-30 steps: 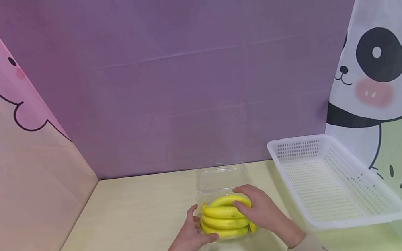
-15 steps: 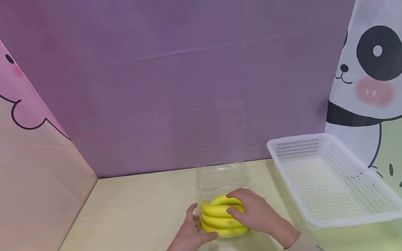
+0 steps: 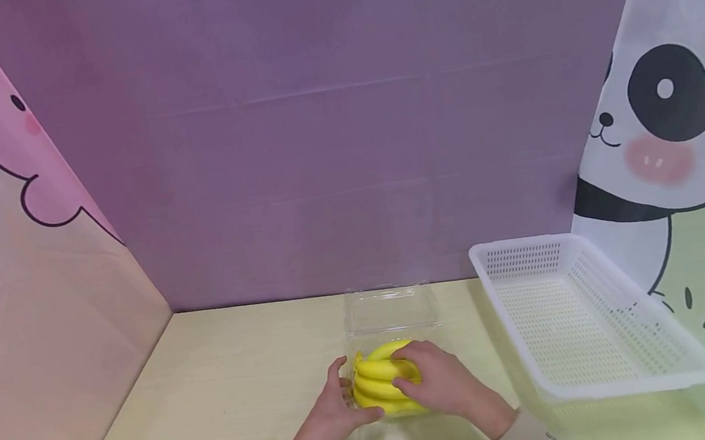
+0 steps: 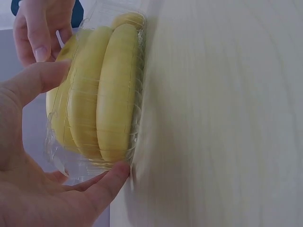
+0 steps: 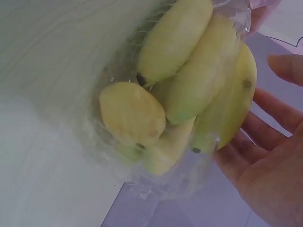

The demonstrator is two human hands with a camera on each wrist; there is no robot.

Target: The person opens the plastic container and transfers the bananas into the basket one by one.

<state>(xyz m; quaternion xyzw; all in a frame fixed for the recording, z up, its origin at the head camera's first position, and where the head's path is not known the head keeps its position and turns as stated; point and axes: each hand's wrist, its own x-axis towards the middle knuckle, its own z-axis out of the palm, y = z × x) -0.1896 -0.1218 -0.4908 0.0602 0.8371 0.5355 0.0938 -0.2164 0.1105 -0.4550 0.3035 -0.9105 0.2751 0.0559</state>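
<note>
A bunch of yellow bananas (image 3: 378,387) lies in a clear plastic clamshell box (image 4: 137,99). Its see-through lid (image 3: 390,310) is folded open toward the back. My left hand (image 3: 333,413) grips the box's left end, thumb along the near side and fingers around the far corner. Over the bananas' right half is my right hand (image 3: 447,381), its fingers spread and loosely bent on the top ones, covering their right ends in the head view. In the right wrist view, a rounded yellow piece (image 5: 132,113) shows through the box wall beside the banana tips.
A white perforated plastic basket (image 3: 630,389) stands at the right of the pale wooden table (image 3: 246,372). A purple cloth (image 3: 294,147) backs the table, with printed cartoon panels at left and right.
My right hand has slid left across the bananas, from their right ends to nearer their middle. The left hand keeps its grip, and box, lid and basket stay put.
</note>
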